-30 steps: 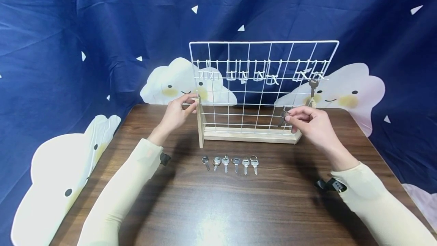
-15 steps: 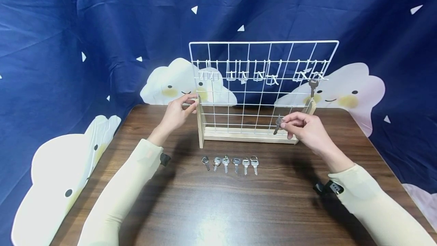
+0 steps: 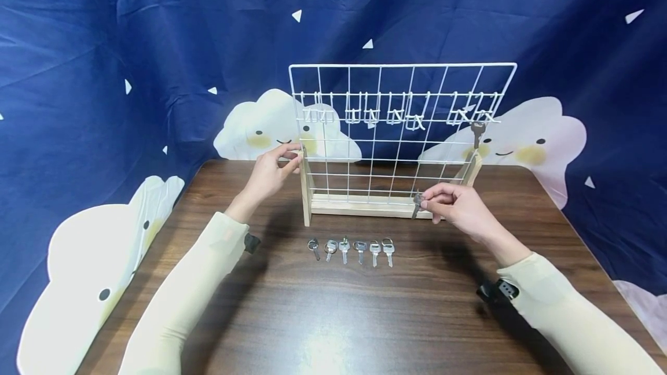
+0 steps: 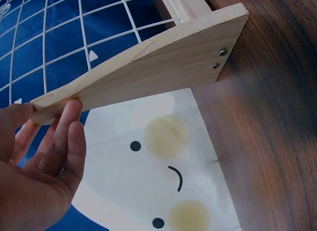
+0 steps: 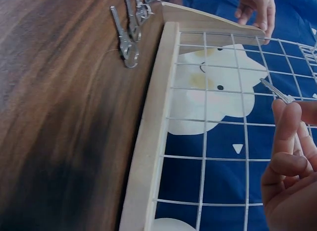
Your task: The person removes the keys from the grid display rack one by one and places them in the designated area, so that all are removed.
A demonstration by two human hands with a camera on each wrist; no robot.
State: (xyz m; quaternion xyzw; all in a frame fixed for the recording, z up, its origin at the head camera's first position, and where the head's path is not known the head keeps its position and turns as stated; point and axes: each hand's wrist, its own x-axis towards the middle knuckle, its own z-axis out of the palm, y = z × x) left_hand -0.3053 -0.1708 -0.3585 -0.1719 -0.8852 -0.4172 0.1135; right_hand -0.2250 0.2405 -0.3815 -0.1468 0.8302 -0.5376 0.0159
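My left hand [image 3: 272, 171] pinches the top of the wooden side panel [image 4: 124, 72] of a display rack, thumb on one face and fingers on the other. White wire mesh [image 3: 383, 149] rises from the rack's wooden base [image 3: 359, 206]. My right hand [image 3: 458, 208] pinches a metal key [image 3: 417, 204] between thumb and fingers, in front of the base's right part. In the right wrist view, the held key [image 5: 275, 91] points away from the fingertips. Another key, dark [image 3: 477, 133], hangs from the rightmost hook [image 3: 486, 116].
Several keys with rings [image 3: 361, 252] lie in a row on the brown wooden table [image 3: 312, 311], in front of the rack. Several white wire hooks [image 3: 395, 114] line the upper mesh. Behind stands a blue curtain [image 3: 250, 28] with cloud shapes.
My right hand has moved down and slightly left with the key, from beside the mesh to the height of the base. The left hand has stayed on the side panel.
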